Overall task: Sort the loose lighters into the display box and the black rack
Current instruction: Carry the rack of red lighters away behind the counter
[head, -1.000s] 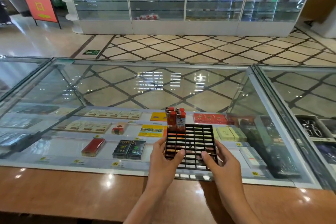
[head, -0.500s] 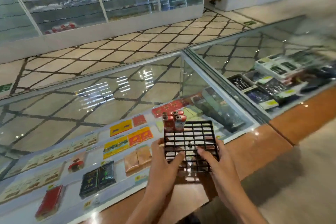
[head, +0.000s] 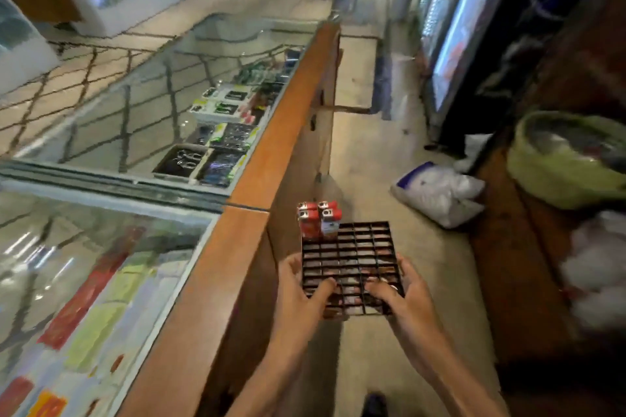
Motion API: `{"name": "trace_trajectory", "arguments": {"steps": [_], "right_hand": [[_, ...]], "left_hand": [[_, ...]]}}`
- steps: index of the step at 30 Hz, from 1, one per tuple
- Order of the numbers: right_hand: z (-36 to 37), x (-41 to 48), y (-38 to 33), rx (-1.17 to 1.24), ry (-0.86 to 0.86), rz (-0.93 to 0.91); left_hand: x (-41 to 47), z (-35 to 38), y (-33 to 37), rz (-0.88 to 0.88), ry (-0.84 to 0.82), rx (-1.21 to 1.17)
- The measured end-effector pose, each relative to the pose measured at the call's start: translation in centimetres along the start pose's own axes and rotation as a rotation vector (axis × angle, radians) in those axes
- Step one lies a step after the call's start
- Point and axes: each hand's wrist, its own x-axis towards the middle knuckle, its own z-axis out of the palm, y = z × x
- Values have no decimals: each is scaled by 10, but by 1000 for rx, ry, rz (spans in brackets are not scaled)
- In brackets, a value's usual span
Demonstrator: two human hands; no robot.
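**Two hands hold the rack beside the counter**

Both forearms reach forward from the bottom of the view. The left hand [head: 299, 294] grips the near left corner of the rack [head: 355, 247], thumb laid across the top grid, fingers curled round the left edge. The right hand [head: 408, 298] grips the near right corner the same way, thumb on the grid, fingers wrapped up the right side. The rack is a flat square of black plastic, a lattice of small rectangular cells, held level in the air between the hands.

At its far left corner, just beyond the left hand, four lighters [head: 318, 220] stand upright in neighbouring cells, touching one another. They have red caps with metal tops, and red and white bodies.

Left of the left hand runs the counter [head: 210, 298], a smooth brown wooden ledge with glass cases [head: 101, 264] beyond it; the goods inside are blurred. Below the rack is a pale floor [head: 372, 152]. Beyond the right hand a crumpled white bag [head: 440, 193] lies on it, and farther right sits a green bag [head: 555, 173].
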Motion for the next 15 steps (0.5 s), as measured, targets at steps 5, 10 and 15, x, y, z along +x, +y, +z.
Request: {"name": "trace_trajectory", "arguments": {"steps": [5, 10, 15], "right_hand": [[-93, 26, -8, 69, 217, -32], [-176, 57, -24, 107, 379, -81], [-242, 99, -52, 145, 447, -108]], "left_hand": [[31, 105, 14, -47, -300, -35], [56, 204, 25, -93, -461, -25], [90, 287, 45, -104, -557, -26]]}}
